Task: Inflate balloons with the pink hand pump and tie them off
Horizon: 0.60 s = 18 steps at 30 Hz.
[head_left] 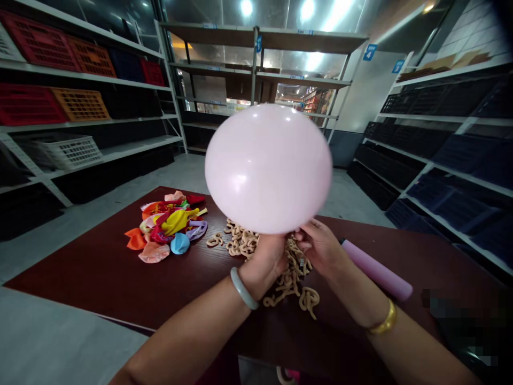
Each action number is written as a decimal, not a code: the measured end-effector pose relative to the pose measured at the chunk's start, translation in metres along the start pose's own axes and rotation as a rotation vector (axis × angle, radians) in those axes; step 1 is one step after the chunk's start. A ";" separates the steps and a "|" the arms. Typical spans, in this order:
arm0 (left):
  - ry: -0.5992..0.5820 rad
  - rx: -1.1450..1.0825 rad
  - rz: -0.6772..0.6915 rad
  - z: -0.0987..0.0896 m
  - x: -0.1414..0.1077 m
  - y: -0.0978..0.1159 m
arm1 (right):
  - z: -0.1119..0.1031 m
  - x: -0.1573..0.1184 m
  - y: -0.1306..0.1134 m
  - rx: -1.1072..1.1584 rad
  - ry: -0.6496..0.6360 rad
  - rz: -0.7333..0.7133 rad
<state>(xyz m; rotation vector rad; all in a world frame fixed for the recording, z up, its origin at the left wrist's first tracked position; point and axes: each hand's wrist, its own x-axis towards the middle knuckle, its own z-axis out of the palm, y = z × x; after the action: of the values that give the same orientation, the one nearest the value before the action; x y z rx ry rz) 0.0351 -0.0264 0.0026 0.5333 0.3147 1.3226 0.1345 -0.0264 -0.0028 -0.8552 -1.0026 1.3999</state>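
Note:
A large inflated pale pink balloon [268, 168] stands in front of me above the table, its neck hidden low down behind my hands. My left hand [269, 259] is closed around the neck end, just under the balloon's round body. Close on its right, my right hand [320, 248] has its fingers pinched together at the balloon's underside. What exactly lies between those fingertips is too small to make out. Beneath both hands spreads a heap of curled tan strips [242, 241], partly covered by my wrists.
Several colourful uninflated balloons [170, 222] lie piled on the left of the dark red table [100, 267]. A pink cylinder [377, 269] with a dark end rests right of my right hand. Shelves with crates [72, 152] line the left; more shelving [256, 37] stands behind and right.

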 end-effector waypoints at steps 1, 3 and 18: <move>0.030 0.029 0.046 -0.001 0.002 0.008 | 0.005 0.004 -0.003 -0.067 -0.021 -0.036; 0.073 0.053 0.106 -0.005 0.006 0.026 | 0.019 0.015 -0.011 -0.256 -0.101 -0.147; 0.265 0.050 0.344 -0.060 0.040 0.102 | 0.008 0.114 -0.010 -1.522 -0.547 -0.165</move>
<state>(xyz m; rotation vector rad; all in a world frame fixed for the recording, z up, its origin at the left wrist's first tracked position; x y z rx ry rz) -0.0713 0.0390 0.0100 0.4670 0.4915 1.7282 0.1219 0.0859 0.0154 -1.3785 -2.5844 0.4972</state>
